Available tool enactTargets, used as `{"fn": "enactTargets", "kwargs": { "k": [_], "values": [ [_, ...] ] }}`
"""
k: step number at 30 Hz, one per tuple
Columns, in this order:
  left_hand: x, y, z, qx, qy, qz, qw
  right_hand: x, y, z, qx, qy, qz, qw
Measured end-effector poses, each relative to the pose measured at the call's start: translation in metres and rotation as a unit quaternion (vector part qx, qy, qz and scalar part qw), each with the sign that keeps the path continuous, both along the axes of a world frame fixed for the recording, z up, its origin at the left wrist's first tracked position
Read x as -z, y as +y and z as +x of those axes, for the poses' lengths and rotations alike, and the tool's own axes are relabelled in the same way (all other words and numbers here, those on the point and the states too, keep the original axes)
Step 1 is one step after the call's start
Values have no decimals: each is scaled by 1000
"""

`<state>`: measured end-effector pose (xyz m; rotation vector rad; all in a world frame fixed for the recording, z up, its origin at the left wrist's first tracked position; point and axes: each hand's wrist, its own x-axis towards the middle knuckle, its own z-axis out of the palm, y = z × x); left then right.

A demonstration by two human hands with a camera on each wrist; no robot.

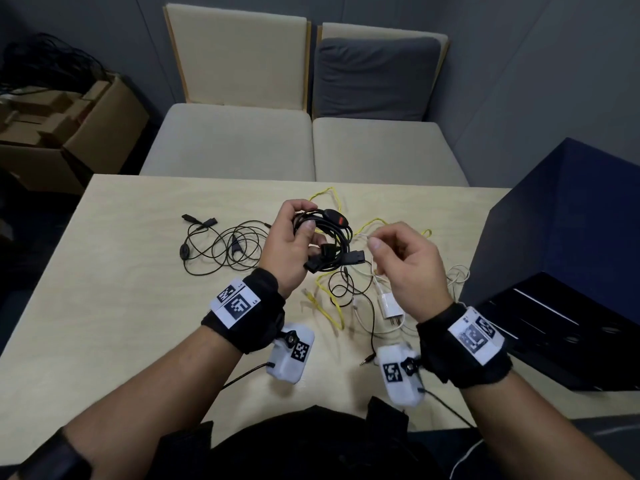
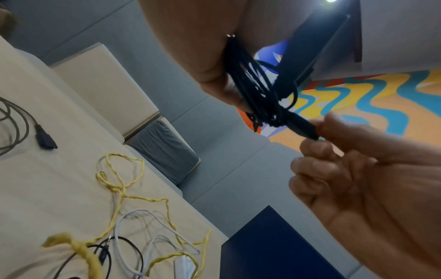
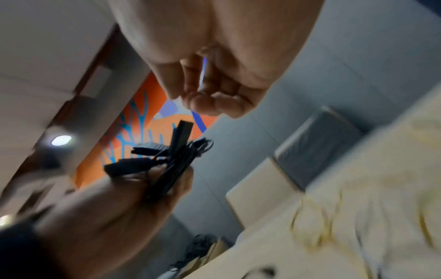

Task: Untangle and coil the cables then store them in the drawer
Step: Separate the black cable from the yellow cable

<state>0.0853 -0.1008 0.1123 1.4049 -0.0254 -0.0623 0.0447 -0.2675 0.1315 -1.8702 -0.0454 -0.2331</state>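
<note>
My left hand (image 1: 294, 237) grips a coiled black cable bundle (image 1: 332, 237) with a red-marked inline control, held above the table; its connectors stick out toward my right hand (image 1: 398, 258). The right hand hovers just right of the bundle with fingers curled. In the right wrist view its fingers (image 3: 210, 94) hold nothing and the bundle (image 3: 171, 166) lies apart from them. In the left wrist view a connector of the bundle (image 2: 257, 90) ends close to the right hand (image 2: 346, 169). The dark blue drawer unit (image 1: 561, 237) stands at the right with a drawer (image 1: 554, 323) pulled open.
On the light wooden table (image 1: 121, 306) lie a loose thin black cable (image 1: 225, 247), a yellow cable (image 1: 332, 306), a white charger with its cord (image 1: 391, 303) and a black audio lead (image 1: 372, 327), tangled under my hands. Beige seats (image 1: 242, 140) stand behind; cardboard boxes (image 1: 69, 133) sit far left.
</note>
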Motion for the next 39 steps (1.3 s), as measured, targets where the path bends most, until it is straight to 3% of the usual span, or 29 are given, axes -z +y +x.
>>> {"fn": "enactTargets", "kwargs": {
  "k": [3,7,10,14,22,25,28,32,36,39],
  "values": [
    [-2,-2,-2,22,-7,1,1000,-4,-4,13,-16,1,-99,995],
    [-5,-4,-4,44,7,-26,999,-2,-1,18,-50,167,11,985],
    [-6,-5,-6,51,41,-69,995,2,6,13,-117,209,98,966],
    [-5,-4,-5,64,128,-160,977,1,6,13,-115,233,206,944],
    [-3,9,-1,153,193,-221,944,0,0,14,-121,244,189,943],
    [1,14,0,197,187,-197,942,3,-5,12,-129,259,175,941],
    [5,17,-2,247,177,-165,938,6,-10,10,-146,294,218,919],
    [14,11,-7,295,127,22,947,11,-16,-1,-138,334,297,884],
    [27,-2,-11,333,85,135,929,24,-21,-26,-140,342,268,890],
    [44,-13,-14,367,64,197,907,36,-30,-47,-138,362,310,868]
  ]
}}
